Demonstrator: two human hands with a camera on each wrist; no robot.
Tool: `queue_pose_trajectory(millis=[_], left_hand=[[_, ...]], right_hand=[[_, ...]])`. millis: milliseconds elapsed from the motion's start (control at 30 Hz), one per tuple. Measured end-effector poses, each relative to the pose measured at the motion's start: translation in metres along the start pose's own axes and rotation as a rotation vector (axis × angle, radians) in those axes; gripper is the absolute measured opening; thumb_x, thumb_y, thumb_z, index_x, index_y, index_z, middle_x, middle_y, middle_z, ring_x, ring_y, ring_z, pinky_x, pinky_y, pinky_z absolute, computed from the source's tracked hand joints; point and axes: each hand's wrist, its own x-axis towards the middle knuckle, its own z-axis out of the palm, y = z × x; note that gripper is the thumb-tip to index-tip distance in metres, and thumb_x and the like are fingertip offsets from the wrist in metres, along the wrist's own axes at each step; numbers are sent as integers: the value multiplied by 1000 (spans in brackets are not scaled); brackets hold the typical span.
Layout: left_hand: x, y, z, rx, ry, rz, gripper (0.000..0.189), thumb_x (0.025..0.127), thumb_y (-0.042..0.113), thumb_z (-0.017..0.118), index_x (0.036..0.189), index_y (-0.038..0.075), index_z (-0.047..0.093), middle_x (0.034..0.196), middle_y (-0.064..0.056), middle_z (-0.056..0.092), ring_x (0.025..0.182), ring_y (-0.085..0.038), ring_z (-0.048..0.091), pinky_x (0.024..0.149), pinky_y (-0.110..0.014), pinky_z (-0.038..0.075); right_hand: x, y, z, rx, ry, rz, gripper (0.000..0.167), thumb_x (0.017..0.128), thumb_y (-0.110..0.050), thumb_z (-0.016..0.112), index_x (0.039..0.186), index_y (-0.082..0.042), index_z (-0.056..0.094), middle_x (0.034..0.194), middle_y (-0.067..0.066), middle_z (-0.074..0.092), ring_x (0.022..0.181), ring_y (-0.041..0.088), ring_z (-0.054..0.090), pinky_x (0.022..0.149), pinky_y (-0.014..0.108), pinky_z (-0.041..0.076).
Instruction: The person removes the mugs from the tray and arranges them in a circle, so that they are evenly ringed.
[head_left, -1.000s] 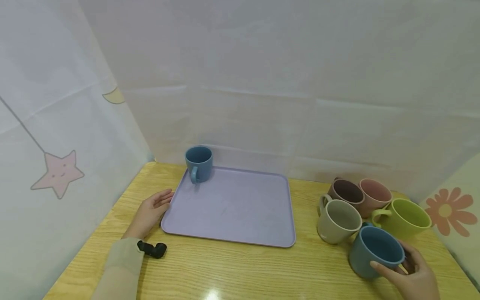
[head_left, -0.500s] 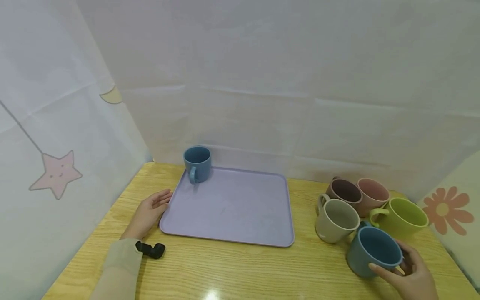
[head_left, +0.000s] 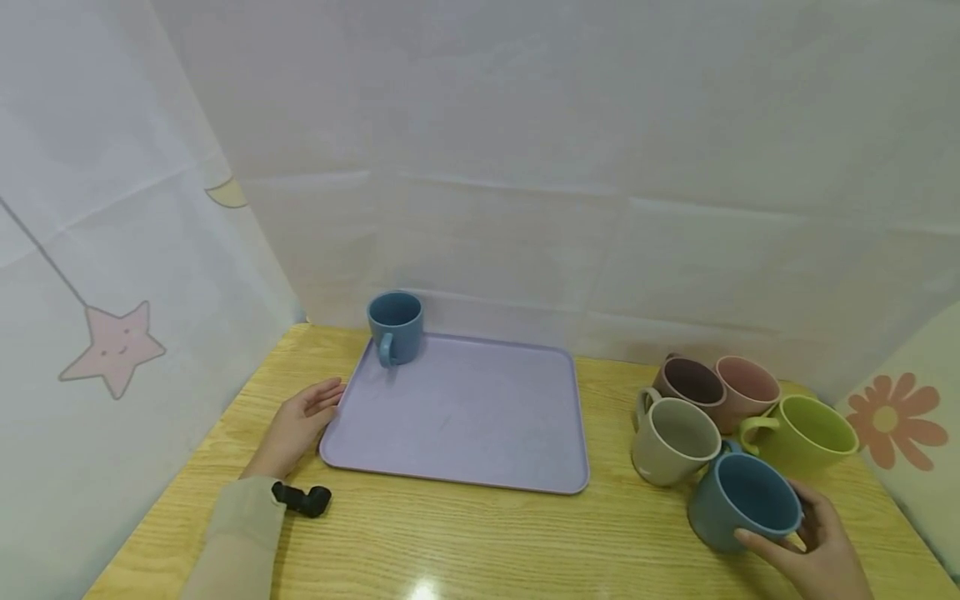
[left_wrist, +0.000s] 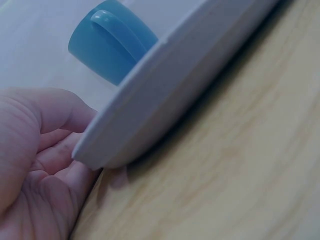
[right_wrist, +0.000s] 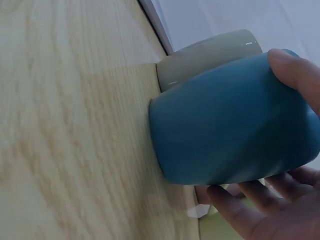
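Observation:
In the head view my right hand [head_left: 821,542] holds a blue mug [head_left: 723,512] at the front right, thumb on its near side and fingers round the far side. The right wrist view shows this mug [right_wrist: 220,120] with its base at the table surface and fingers spread along its wall. My left hand [head_left: 296,425] grips the left edge of a lilac tray [head_left: 457,417]. Seen from the left wrist, the thumb lies at the tray's rim [left_wrist: 140,105] and fingers reach beneath it. Another blue mug [head_left: 397,329] stands in the tray's back left corner, handle facing front.
Close behind the held mug stand a cream mug [head_left: 670,454], a dark brown mug [head_left: 690,383], a pink mug [head_left: 747,392] and a yellow-green mug [head_left: 813,442]. A white cloth [head_left: 480,208] rises behind the wooden table [head_left: 480,533].
My right hand and the blue mug in it have shifted slightly left. The left hand stays at the tray's edge, and the other mugs have not moved.

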Motion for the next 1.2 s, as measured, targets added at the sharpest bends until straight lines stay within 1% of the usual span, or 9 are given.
queue_pose_trajectory(millis=[100,200,300,400,467,600,767,933,1200], left_hand=[[0,-1,1,-12,-2,-1,54,106,5,52,156,-2,34,153,-24,43,141,-37,43,93,-4,42],[0,-1,1,-10,-5,1,54,106,5,52,156,-2,34,153,-24,43,141,-37,42,93,-4,42],[0,0,-1,-3,1,5,54,106,5,52,156,-3,33,153,-25,43,141,-37,42,93,-4,42],[-1,0,-2,-6,1,12,54,106,5,52,156,-3,33,153,-25,43,141,-38,42,93,-4,42],[-1,-1,-2,-12,-5,17,54,106,5,52,156,-3,33,153,-26,43,141,-38,42,94,-5,42],[0,-2,-1,-21,-9,18,54,106,5,52,156,-3,33,153,-26,43,141,-38,42,94,-5,42],[0,-1,1,-24,-3,13,54,106,5,52,155,-3,34,152,-26,44,141,-38,42,94,-5,42],[0,0,2,-27,-3,16,54,105,4,51,155,-4,33,152,-27,43,141,-38,42,93,-4,41],[0,-2,-1,-32,-8,21,54,106,5,51,155,-4,33,153,-27,42,141,-39,41,94,-5,42]], right_hand=[[-3,-5,-1,-72,19,-48,91,89,-17,81,158,-27,23,133,-17,43,110,-18,42,75,7,47],[-7,-22,1,-119,115,-172,101,88,-12,82,163,-22,16,146,-8,36,124,-13,35,87,1,39],[-9,-51,7,-118,254,-355,99,77,6,84,159,-17,32,148,-4,40,132,-6,35,99,0,31],[-8,-82,15,-77,331,-508,92,67,21,82,148,-7,50,137,-5,50,126,-1,46,100,4,38],[-7,-100,24,-23,308,-570,88,65,27,79,144,-3,53,133,-2,54,122,3,52,98,8,43],[0,-130,47,90,180,-713,81,68,33,72,142,8,50,132,4,55,120,10,57,96,13,49],[14,-163,79,176,33,-840,78,73,31,69,144,6,47,137,4,52,125,14,54,98,18,50],[30,-190,120,256,-72,-827,71,79,21,72,144,2,49,137,9,52,123,20,54,96,22,52],[56,-216,193,364,-304,-578,55,90,-1,75,140,-1,52,136,16,54,124,37,54,97,37,55]])
